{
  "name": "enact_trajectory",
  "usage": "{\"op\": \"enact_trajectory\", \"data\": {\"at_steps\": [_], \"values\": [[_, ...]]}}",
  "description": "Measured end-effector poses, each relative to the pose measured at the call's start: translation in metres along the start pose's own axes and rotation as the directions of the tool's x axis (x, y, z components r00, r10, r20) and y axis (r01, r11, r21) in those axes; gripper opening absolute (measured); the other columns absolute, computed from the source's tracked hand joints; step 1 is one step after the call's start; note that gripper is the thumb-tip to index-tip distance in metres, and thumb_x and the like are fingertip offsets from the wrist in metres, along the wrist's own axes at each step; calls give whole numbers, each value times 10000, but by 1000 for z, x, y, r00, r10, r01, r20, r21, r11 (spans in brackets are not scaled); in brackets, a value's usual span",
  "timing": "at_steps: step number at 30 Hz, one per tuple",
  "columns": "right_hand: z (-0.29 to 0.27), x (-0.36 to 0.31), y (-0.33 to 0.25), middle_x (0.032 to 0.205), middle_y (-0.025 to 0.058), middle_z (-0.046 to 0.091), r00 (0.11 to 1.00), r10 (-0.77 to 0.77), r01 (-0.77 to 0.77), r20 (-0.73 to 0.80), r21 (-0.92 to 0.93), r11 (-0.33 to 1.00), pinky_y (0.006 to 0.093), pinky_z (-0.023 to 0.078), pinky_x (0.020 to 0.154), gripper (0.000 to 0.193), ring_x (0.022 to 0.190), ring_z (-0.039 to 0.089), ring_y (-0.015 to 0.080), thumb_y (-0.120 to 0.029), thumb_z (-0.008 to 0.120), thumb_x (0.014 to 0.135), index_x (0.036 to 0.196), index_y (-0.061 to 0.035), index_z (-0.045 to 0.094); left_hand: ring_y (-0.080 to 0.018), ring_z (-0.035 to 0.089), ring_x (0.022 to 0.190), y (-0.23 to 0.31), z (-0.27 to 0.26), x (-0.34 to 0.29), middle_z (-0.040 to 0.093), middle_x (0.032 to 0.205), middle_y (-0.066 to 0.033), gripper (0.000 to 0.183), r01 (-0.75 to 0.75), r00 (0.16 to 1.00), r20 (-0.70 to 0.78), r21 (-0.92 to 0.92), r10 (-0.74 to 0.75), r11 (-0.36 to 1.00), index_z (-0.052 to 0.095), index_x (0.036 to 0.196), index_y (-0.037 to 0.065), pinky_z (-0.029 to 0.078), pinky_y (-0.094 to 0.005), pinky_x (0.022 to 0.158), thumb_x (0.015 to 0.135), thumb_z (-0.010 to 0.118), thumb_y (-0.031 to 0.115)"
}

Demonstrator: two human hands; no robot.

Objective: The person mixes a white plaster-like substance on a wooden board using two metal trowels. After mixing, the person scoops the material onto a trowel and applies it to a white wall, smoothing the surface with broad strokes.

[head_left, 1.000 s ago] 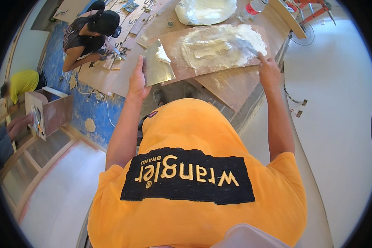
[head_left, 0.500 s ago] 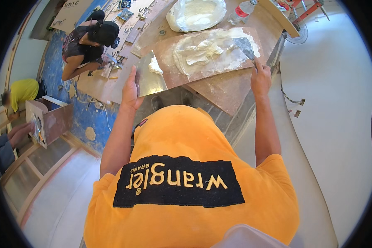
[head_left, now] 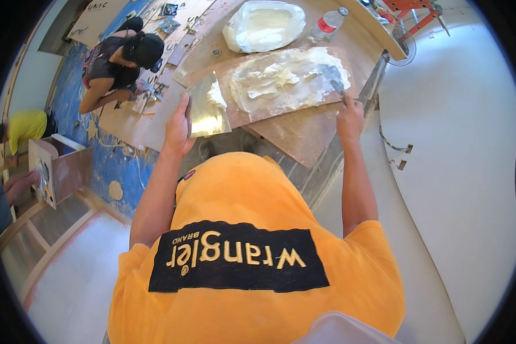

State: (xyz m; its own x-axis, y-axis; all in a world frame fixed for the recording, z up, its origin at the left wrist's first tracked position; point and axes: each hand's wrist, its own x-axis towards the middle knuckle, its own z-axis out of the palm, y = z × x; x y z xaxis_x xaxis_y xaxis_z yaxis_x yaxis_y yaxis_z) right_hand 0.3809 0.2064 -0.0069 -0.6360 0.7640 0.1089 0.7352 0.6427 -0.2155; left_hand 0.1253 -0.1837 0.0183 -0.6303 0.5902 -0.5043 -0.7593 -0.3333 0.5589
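Observation:
My left hand [head_left: 178,127] grips the edge of a flat metal plate [head_left: 203,117], which carries a lump of white putty [head_left: 215,95] near its far right corner. In my right hand [head_left: 349,117] is a putty knife [head_left: 331,79], its fingers closed round the handle. The blade lies against white putty [head_left: 275,83] spread over a brown board [head_left: 252,117]. Part of the blade is smeared with putty or hard to make out. Behind the board stands an open white bag [head_left: 230,35] of pale paste or powder.
A clear plastic bottle [head_left: 329,26] stands right of the bag. At the far left a person in dark clothes [head_left: 106,66] crouches over boards; another in yellow [head_left: 27,129] bends beside a wooden box [head_left: 74,166]. An orange ladder [head_left: 410,6] stands at the far right.
My right hand and the putty knife have shifted slightly left and nearer to me over the putty. The plate stays in my left hand, and the whole view has moved a little.

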Motion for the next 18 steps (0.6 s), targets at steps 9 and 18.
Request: {"op": "enact_trajectory", "data": {"at_steps": [9,18], "values": [[-34,-3,-16,738,56,587,897,185,-392,402,528,754,328,482,551,437,635,601,172,-253,690,982,1378,-74,645,-174,662,1089,-31,-56,46,707,1192,-64,455,-110,983,-83,453,165,885,645,1289,8,517,-346,966,1102,521,403],[-39,-37,-25,868,0,582,833,153,-510,532,631,585,240,455,535,541,651,555,70,-266,661,1027,1466,14,513,-470,665,965,-56,-46,114,689,968,-313,500,-46,882,-23,990,472,134,681,983,-61,507,-517,841,1044,546,416]]}}
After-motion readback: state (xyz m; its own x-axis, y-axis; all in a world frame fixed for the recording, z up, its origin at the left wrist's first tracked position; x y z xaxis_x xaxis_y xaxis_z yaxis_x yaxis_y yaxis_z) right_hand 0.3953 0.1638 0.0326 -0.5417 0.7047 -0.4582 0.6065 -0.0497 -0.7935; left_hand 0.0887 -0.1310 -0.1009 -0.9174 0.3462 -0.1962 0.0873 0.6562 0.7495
